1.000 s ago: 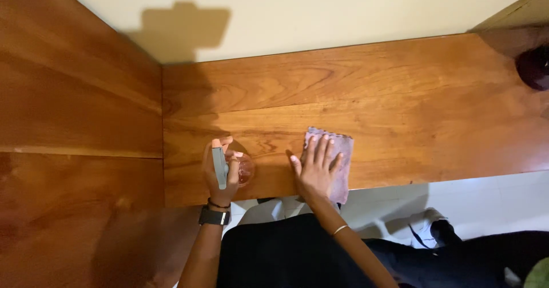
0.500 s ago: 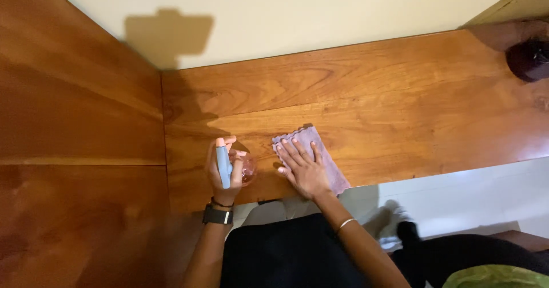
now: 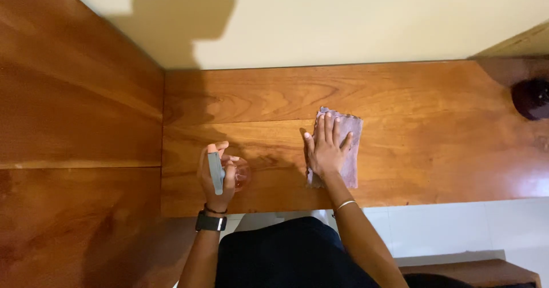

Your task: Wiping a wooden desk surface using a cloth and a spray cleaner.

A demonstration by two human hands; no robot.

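Counter [image 3: 434,151]: reddish wood, long axis left to right, set against a pale wall [image 3: 343,19] that carries our head's shadow. A taller wooden panel [image 3: 74,128] closes off the left end. Below the counter's near edge, white floor [image 3: 457,231] on the right; our dark clothing fills the lower middle.

Cloth [image 3: 350,145]: greyish purple, lying flat near the counter's centre, long axis running from the near edge toward the wall. Our right hand [image 3: 327,148] rests on top of it, palm down, fingers spread and pointing at the wall, pressing rather than gripping. The cloth shows past the fingertips and along the hand's right side.

Spray bottle [image 3: 220,174]: clear with a grey trigger head, seen from above, at the near edge left of the cloth. Our left hand [image 3: 214,176] is closed around it, a watch on that wrist. The two hands are apart, bare wood between them.

A dark round object [image 3: 530,98] sits at the far right; what it is we cannot tell.
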